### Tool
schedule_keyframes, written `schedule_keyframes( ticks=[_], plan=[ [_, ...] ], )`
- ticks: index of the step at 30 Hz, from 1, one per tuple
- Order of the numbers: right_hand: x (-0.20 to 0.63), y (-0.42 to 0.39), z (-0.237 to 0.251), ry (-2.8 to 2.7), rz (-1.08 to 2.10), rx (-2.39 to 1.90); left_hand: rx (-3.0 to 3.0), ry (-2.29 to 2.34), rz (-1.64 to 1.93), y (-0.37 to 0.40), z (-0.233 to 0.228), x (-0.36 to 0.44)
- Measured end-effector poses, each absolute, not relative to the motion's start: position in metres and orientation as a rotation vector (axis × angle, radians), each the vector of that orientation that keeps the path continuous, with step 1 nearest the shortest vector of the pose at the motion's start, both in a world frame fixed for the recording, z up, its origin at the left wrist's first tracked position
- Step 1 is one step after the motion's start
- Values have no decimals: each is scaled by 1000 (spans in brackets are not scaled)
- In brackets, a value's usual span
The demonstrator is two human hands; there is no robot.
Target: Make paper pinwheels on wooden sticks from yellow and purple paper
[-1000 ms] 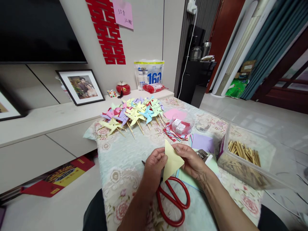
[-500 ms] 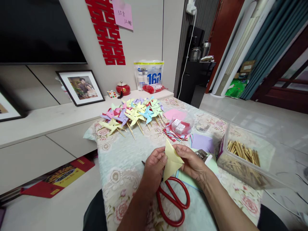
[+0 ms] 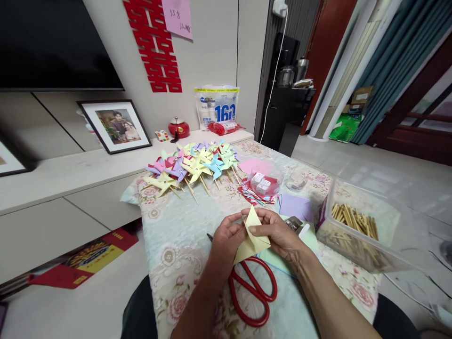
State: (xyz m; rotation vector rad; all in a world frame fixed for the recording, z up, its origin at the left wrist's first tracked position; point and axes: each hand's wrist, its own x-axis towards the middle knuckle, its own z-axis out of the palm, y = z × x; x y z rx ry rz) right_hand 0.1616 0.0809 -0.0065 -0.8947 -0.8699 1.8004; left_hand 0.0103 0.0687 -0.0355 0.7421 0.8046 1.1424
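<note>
A pale yellow sheet of paper (image 3: 254, 241), folded with creases, is held between both hands above the table. My left hand (image 3: 229, 238) pinches its left side. My right hand (image 3: 277, 230) grips the right side, its thumb lying across the front of the fold. Just below the paper lie red-handled scissors (image 3: 259, 294); their blades are mostly hidden under my left hand, with a dark tip showing to its left. Green paper sheets (image 3: 278, 260) lie partly under my right hand, near a small metal tool (image 3: 293, 223). Further back rests a pile of paper pinwheels (image 3: 197, 167) on sticks.
A clear plastic bin (image 3: 353, 247) of short wooden sticks stands at the right. Purple paper (image 3: 295, 207), a round clear container (image 3: 265, 181) and a small clear dish (image 3: 295, 181) sit behind my right hand. A white cabinet (image 3: 70, 174) with a framed photo borders the table's back left.
The yellow paper has turned and shows a wider lower edge to the left. My right thumb has moved from its edge onto its front. The view has shifted slightly.
</note>
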Motion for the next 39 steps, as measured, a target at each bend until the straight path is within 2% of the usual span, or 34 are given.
schedule_keyframes(
  ticks=[8, 19, 32, 39],
  plan=[
    [162, 81, -7, -840, 1750, -942, 664, 723, 1075, 66, -30, 12],
    [157, 83, 0, -740, 1448, -1049, 895, 730, 1093, 69, -38, 6],
    [157, 79, -5, -818, 1581, -959, 640, 767, 1112, 64, -20, 11],
    [152, 81, -11, -728, 1422, -933, 560, 659, 1211, 67, -26, 7]
  ],
)
